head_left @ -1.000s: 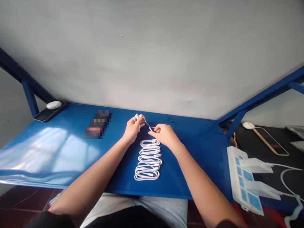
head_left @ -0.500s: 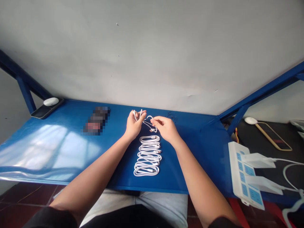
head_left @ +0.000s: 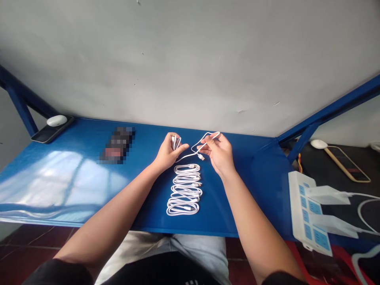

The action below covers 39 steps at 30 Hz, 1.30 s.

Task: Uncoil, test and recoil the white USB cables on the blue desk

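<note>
My left hand (head_left: 170,152) is closed around a bunched end of a white charging cable (head_left: 198,147), just above the row of coils. The cable runs across to my right hand (head_left: 218,152), which pinches it between its fingers and lifts a loop over the knuckles. A small plug (head_left: 201,157) dangles between my hands. Below them, several coiled white cables (head_left: 184,190) lie in a neat vertical row on the blue table (head_left: 237,190), and neither hand touches them.
To the left lie a black phone (head_left: 44,135) under a white oval object (head_left: 56,120) and a pixelated item (head_left: 117,145). To the right are a white power strip (head_left: 305,211) with white chargers and a second phone (head_left: 344,164). A grey wall rises behind the table.
My right hand has moved right and risen, drawing the cable out into a longer, open loop. The left hand has stayed nearly in place, and the coiled row has not changed.
</note>
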Available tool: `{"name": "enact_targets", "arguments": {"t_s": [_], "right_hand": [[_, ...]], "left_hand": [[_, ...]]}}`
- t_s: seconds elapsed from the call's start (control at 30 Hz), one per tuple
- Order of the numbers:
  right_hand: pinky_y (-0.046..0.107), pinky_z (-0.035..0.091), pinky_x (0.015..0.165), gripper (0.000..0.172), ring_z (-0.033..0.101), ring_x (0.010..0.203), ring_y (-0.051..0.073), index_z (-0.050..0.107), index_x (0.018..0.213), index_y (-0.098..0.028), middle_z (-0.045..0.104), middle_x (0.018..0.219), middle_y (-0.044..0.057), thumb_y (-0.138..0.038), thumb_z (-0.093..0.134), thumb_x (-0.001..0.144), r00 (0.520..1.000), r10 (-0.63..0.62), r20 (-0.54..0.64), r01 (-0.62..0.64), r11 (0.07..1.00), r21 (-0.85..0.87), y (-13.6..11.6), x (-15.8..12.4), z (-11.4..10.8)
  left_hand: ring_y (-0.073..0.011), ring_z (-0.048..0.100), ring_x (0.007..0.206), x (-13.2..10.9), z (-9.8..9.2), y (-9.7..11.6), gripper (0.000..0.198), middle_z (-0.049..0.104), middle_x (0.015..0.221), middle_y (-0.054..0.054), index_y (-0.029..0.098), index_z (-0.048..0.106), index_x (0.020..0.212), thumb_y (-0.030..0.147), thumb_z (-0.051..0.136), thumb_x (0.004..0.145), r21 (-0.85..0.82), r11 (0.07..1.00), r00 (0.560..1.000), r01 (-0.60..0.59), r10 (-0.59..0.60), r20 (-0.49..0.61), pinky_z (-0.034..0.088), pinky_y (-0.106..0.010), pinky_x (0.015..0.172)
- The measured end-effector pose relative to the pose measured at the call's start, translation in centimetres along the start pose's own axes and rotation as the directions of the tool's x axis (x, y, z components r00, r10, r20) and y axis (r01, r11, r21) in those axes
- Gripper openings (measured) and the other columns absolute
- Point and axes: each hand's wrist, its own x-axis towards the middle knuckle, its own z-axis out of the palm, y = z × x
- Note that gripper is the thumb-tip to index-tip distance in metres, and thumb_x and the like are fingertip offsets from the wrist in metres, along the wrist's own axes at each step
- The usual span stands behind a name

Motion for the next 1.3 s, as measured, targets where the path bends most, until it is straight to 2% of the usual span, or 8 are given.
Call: {"name": "enact_targets", "arguments": {"t_s": [0.3, 0.53, 0.67, 0.77, 0.87, 1.0, 1.1, 1.3], "right_hand": [[0.028, 0.063, 0.068, 0.055, 0.075, 0.074, 0.017, 0.054, 0.093, -0.025, 0.071, 0.083, -0.003, -0.047, 0.092, 0.060, 0.995, 0.095, 0.009, -0.095, 0.992, 0.078, 1.0, 0.0, 0.7], [0.027, 0.051, 0.048, 0.044, 0.058, 0.053, 0.014, 0.065, 0.075, -0.018, 0.065, 0.066, 0.002, -0.061, 0.075, 0.079, 0.999, -0.023, 0.050, 0.041, 0.912, -0.407, 2.4, -0.2, 0.2], [0.034, 0.059, 0.068, 0.033, 0.064, 0.081, 0.021, 0.069, 0.097, -0.020, 0.068, 0.093, 0.008, -0.044, 0.080, 0.078, 0.948, -0.318, 0.027, 0.264, 0.732, -0.629, 3.1, -0.2, 0.2], [0.043, 0.060, 0.085, 0.046, 0.061, 0.114, 0.028, 0.060, 0.130, -0.027, 0.060, 0.130, 0.014, -0.032, 0.073, 0.086, 0.885, -0.452, 0.107, 0.396, 0.613, -0.684, 3.2, -0.2, 0.2], [0.048, 0.056, 0.099, 0.043, 0.055, 0.131, 0.029, 0.058, 0.135, -0.030, 0.056, 0.140, 0.013, -0.030, 0.064, 0.093, 0.846, -0.503, 0.174, 0.471, 0.555, -0.685, 2.7, -0.1, 0.2], [0.045, 0.055, 0.102, 0.022, 0.068, 0.114, 0.026, 0.072, 0.111, -0.025, 0.073, 0.117, 0.011, -0.027, 0.054, 0.098, 0.852, -0.435, 0.292, 0.515, 0.592, -0.621, 2.3, -0.2, 0.4], [0.041, 0.059, 0.094, 0.022, 0.074, 0.101, 0.024, 0.069, 0.114, -0.024, 0.076, 0.107, 0.009, -0.029, 0.056, 0.098, 0.899, -0.367, 0.239, 0.437, 0.724, -0.534, 2.9, -0.4, 0.8], [0.036, 0.061, 0.085, 0.032, 0.076, 0.093, 0.022, 0.057, 0.109, -0.024, 0.076, 0.104, 0.007, -0.035, 0.075, 0.084, 0.965, -0.236, 0.113, 0.260, 0.915, -0.309, 4.6, -0.6, 2.0]], "left_hand": [[-0.0144, 0.060, 0.066, -1.0, 0.0, 1.1, 0.040, 0.068, 0.077, -0.002, 0.017, 0.070, 0.092, 0.033, 0.092, 0.063, -0.062, 0.993, 0.924, 0.103, -0.073, 0.376, 0.046, -0.026, 0.064], [-0.0139, 0.059, 0.062, -1.3, 0.6, 1.5, 0.030, 0.067, 0.067, -0.002, 0.016, 0.073, 0.093, 0.044, 0.073, 0.087, -0.001, 0.999, 0.982, -0.036, 0.035, 0.187, 0.046, -0.026, 0.064], [-0.0174, 0.065, 0.073, -1.3, 0.6, 1.4, 0.038, 0.073, 0.077, -0.004, 0.018, 0.072, 0.117, 0.045, 0.067, 0.091, 0.068, 0.993, 0.995, -0.096, 0.094, 0.025, 0.050, -0.029, 0.077], [-0.0198, 0.067, 0.078, -1.4, 0.3, 1.5, 0.038, 0.074, 0.079, -0.004, 0.019, 0.073, 0.117, 0.043, 0.069, 0.089, 0.157, 0.980, 0.992, -0.118, 0.108, 0.067, 0.050, -0.030, 0.079], [-0.0214, 0.068, 0.085, -1.4, 0.2, 1.5, 0.027, 0.075, 0.088, -0.007, 0.020, 0.077, 0.101, 0.043, 0.064, 0.093, 0.209, 0.953, 0.970, -0.218, 0.189, 0.151, 0.051, -0.032, 0.083], [-0.0235, 0.066, 0.109, -1.6, 0.5, 1.6, 0.027, 0.070, 0.112, -0.010, 0.021, 0.076, 0.090, 0.042, 0.059, 0.096, 0.204, 0.913, 0.933, -0.354, 0.329, 0.146, 0.050, -0.036, 0.099], [-0.0233, 0.065, 0.115, -1.9, 0.9, 1.8, 0.029, 0.068, 0.124, -0.011, 0.021, 0.070, 0.101, 0.045, 0.055, 0.099, 0.095, 0.948, 0.952, -0.304, 0.300, 0.057, 0.051, -0.038, 0.101], [-0.0214, 0.071, 0.101, -2.0, 1.7, 2.5, 0.032, 0.073, 0.090, -0.005, 0.024, 0.044, 0.099, 0.055, 0.052, 0.099, -0.206, 0.958, 0.979, -0.201, 0.192, -0.064, 0.055, -0.040, 0.093]]}}
